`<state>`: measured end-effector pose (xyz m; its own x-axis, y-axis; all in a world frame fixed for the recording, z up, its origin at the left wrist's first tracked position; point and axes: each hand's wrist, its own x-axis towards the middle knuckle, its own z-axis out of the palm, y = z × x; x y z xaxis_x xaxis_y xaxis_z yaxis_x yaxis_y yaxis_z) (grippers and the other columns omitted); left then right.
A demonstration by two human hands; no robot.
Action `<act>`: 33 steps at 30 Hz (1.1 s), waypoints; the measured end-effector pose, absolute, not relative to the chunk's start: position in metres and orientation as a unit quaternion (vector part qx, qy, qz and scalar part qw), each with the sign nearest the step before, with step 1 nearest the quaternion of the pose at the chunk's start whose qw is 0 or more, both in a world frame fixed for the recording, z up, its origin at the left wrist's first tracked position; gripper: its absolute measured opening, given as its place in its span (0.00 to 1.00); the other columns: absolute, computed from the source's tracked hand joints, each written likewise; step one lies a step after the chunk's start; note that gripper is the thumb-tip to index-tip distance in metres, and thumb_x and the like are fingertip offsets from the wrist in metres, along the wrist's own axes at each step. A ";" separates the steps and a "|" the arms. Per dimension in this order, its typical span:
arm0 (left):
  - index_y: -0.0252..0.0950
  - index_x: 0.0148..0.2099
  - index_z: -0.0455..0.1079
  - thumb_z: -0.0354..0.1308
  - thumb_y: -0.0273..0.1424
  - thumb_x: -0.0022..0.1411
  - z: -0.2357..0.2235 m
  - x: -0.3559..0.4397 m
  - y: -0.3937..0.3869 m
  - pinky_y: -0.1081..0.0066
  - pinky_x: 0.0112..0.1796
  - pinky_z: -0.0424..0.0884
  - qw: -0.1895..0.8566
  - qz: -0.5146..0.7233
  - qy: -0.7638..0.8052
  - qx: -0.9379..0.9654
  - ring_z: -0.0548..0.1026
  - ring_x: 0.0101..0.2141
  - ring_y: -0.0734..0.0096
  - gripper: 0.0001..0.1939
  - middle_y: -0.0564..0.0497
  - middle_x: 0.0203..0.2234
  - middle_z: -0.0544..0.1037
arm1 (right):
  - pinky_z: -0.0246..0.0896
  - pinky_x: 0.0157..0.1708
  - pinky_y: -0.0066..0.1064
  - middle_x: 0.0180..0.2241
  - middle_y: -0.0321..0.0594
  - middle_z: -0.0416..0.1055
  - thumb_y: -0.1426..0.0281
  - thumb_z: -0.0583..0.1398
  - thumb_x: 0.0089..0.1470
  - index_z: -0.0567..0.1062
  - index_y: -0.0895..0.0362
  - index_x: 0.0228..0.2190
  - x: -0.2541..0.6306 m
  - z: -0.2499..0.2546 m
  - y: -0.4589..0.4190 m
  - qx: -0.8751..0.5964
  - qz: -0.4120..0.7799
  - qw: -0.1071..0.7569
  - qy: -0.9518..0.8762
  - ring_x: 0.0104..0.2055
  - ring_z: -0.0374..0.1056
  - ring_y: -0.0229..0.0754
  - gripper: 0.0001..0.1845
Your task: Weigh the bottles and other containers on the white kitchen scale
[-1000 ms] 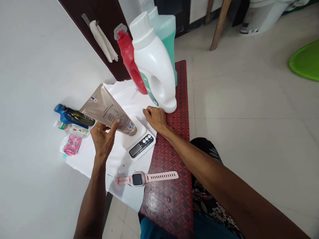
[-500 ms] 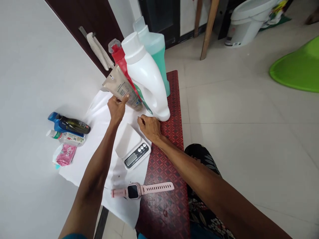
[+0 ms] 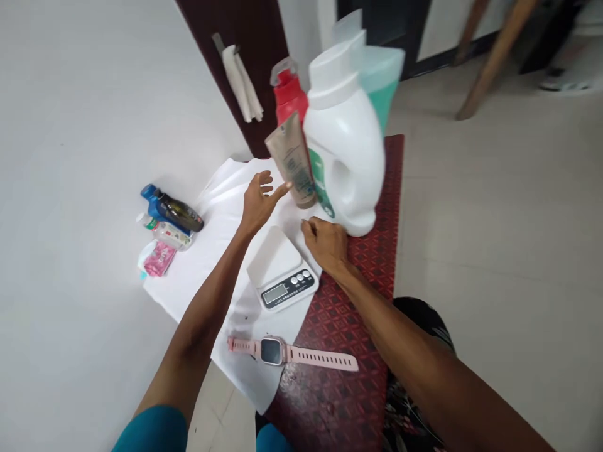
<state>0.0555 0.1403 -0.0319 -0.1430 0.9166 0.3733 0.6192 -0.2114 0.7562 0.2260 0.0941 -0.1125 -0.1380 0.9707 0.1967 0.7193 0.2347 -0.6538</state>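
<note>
A beige squeeze tube (image 3: 293, 160) stands on its cap, tilted, in front of a red bottle (image 3: 289, 97) and a big white jug (image 3: 348, 132). My left hand (image 3: 260, 199) is beside the tube with its fingers apart; its thumb tip is at the tube's lower edge, and I cannot tell whether it touches. By the foot of the jug rests my right hand (image 3: 326, 242), curled into a loose fist with nothing visible in it. A white kitchen scale (image 3: 277, 267) lies below both hands, its platform bare.
Nearer me lies a pink smartwatch (image 3: 272, 350) across the white cloth (image 3: 211, 263) and red patterned tabletop (image 3: 330, 326). Along the wall lie a dark bottle (image 3: 181, 212), a blue bottle (image 3: 153, 201), a clear bottle (image 3: 172, 235) and a pink packet (image 3: 159, 258). A green-liquid bottle (image 3: 384, 94) stands behind the jug.
My left hand has let go of the tube, which now stands by the red bottle and jug. My right hand remains in a fist near the jug. The view has shifted left.
</note>
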 end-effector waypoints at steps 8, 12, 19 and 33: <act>0.35 0.63 0.67 0.70 0.37 0.65 -0.020 -0.106 0.055 0.55 0.58 0.75 -0.167 0.503 0.737 0.419 0.76 0.57 0.51 0.29 0.35 0.60 0.73 | 0.48 0.34 0.38 0.28 0.51 0.81 0.62 0.55 0.71 0.76 0.53 0.27 0.223 -0.132 0.101 -0.569 0.200 0.331 -0.726 0.31 0.73 0.51 0.20; 0.32 0.63 0.66 0.71 0.35 0.63 -0.025 -0.156 0.056 0.48 0.61 0.73 -0.118 0.459 0.813 0.337 0.76 0.59 0.44 0.30 0.32 0.60 0.74 | 0.49 0.34 0.39 0.26 0.49 0.80 0.60 0.56 0.68 0.70 0.51 0.24 0.224 -0.134 0.103 -0.572 0.211 0.339 -0.717 0.29 0.71 0.50 0.20; 0.24 0.70 0.55 0.75 0.33 0.60 -0.045 -0.171 0.110 0.40 0.74 0.53 -0.113 0.468 0.822 0.305 0.54 0.76 0.30 0.45 0.18 0.72 0.59 | 0.54 0.36 0.39 0.26 0.47 0.80 0.58 0.54 0.68 0.66 0.49 0.22 0.227 -0.138 0.107 -0.564 0.242 0.355 -0.705 0.29 0.73 0.50 0.21; 0.40 0.50 0.55 0.73 0.21 0.55 -0.031 -0.147 0.121 0.46 0.66 0.62 -0.117 0.488 0.811 0.300 0.70 0.63 0.43 0.31 0.35 0.59 0.69 | 0.45 0.33 0.37 0.24 0.44 0.77 0.61 0.57 0.71 0.75 0.54 0.25 0.223 -0.131 0.108 -0.585 0.217 0.325 -0.710 0.28 0.69 0.45 0.22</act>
